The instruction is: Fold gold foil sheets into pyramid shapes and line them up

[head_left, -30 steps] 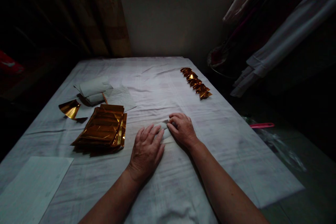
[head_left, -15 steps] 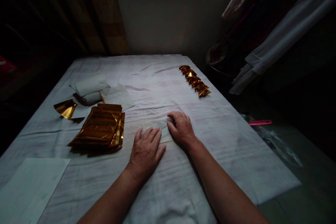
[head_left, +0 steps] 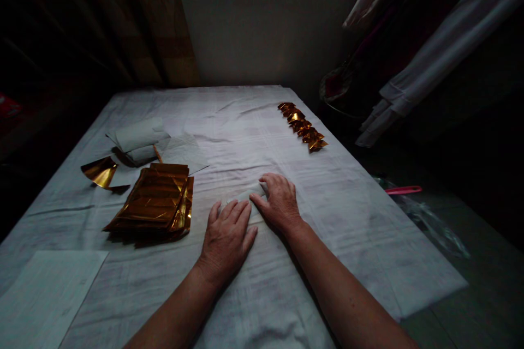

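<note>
A small folded piece of pale paper (head_left: 244,195) lies on the cloth, partly hidden under my hands. My left hand (head_left: 227,235) rests flat with its fingers stretched out, the fingertips pressing the paper's left part. At the paper's right end, my right hand (head_left: 280,202) has its fingers curled and its thumb on the near side, gripping the end. Left of my left hand sits a stack of gold foil sheets (head_left: 153,199). Folded gold foil pieces (head_left: 302,126) stand in a row near the table's right edge.
Curled pale sheets (head_left: 139,133) and a loose gold foil piece (head_left: 100,172) lie beyond the stack. A white sheet (head_left: 53,294) is at the near left. Hanging clothes (head_left: 434,65) and a pink handle (head_left: 403,190) are beyond the table's right edge.
My right thumb has moved left along the paper, and its right end appears more folded over. My left hand stays nearly in place. The view has shifted slightly.
</note>
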A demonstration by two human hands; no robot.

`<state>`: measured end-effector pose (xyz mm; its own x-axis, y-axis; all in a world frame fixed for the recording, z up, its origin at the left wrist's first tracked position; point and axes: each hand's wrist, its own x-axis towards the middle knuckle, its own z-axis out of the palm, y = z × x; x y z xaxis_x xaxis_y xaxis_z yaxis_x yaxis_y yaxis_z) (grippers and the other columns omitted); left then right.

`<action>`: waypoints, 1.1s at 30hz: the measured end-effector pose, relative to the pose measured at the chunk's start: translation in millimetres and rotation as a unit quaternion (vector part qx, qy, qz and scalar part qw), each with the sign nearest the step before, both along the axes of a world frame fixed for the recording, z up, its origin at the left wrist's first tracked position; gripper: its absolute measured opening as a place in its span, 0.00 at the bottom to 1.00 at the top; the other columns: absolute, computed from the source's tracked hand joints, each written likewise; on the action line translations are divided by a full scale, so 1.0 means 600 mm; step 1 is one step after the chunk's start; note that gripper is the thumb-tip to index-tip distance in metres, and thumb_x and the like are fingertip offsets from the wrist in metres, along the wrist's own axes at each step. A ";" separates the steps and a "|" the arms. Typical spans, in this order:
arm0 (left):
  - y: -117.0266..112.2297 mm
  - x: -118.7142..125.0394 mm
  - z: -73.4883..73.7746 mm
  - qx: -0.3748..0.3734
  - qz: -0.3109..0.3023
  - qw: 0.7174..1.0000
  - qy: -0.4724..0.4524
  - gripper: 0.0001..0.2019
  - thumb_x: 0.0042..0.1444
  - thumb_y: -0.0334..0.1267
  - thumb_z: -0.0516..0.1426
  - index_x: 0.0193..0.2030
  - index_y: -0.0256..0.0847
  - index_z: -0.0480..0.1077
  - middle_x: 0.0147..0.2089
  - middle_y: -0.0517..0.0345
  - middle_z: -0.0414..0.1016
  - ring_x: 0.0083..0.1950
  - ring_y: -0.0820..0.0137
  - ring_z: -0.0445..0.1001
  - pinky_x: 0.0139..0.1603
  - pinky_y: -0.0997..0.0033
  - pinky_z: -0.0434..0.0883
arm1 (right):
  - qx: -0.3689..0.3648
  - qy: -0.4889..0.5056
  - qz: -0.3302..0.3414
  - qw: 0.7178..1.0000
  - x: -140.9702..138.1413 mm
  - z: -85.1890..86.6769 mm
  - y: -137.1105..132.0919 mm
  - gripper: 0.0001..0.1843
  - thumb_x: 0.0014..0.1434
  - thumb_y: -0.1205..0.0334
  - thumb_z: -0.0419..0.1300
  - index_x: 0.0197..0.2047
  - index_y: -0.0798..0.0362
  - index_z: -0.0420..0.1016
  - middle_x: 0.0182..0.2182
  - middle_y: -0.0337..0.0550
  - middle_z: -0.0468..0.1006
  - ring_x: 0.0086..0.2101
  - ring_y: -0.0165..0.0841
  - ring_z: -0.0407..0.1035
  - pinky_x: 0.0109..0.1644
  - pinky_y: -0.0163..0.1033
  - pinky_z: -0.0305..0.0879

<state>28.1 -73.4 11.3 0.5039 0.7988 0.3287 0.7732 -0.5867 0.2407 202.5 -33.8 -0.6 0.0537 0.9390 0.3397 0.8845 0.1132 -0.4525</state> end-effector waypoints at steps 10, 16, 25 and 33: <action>0.007 0.005 0.007 -0.036 0.010 0.999 0.021 0.22 0.62 0.45 0.57 0.61 0.44 0.69 0.60 0.49 0.74 0.61 0.54 0.69 0.65 0.44 0.56 | 0.013 -0.008 -0.056 0.998 0.025 -0.016 0.004 0.14 0.59 0.55 0.63 0.47 0.48 0.73 0.56 0.51 0.74 0.58 0.46 0.62 0.58 0.51 0.56; 0.008 0.007 0.012 -0.029 0.008 0.999 0.023 0.21 0.61 0.45 0.59 0.60 0.45 0.69 0.59 0.49 0.75 0.60 0.54 0.70 0.66 0.44 0.56 | 0.002 -0.007 -0.052 0.999 0.023 -0.014 0.003 0.13 0.59 0.56 0.63 0.47 0.49 0.73 0.56 0.52 0.73 0.58 0.46 0.62 0.58 0.52 0.56; 0.000 -0.021 0.008 -0.003 0.012 0.999 0.035 0.19 0.62 0.43 0.57 0.59 0.44 0.70 0.59 0.49 0.75 0.60 0.54 0.71 0.66 0.45 0.56 | 0.012 -0.001 -0.048 0.999 0.024 -0.012 0.004 0.10 0.60 0.55 0.62 0.44 0.47 0.74 0.55 0.50 0.74 0.57 0.45 0.63 0.58 0.53 0.57; -0.011 -0.052 -0.003 0.028 0.018 0.998 0.047 0.19 0.63 0.42 0.56 0.59 0.44 0.71 0.59 0.49 0.76 0.61 0.52 0.71 0.65 0.45 0.57 | 0.000 0.003 -0.053 0.999 0.022 -0.010 0.005 0.10 0.59 0.55 0.64 0.44 0.48 0.75 0.55 0.50 0.74 0.57 0.45 0.63 0.58 0.52 0.57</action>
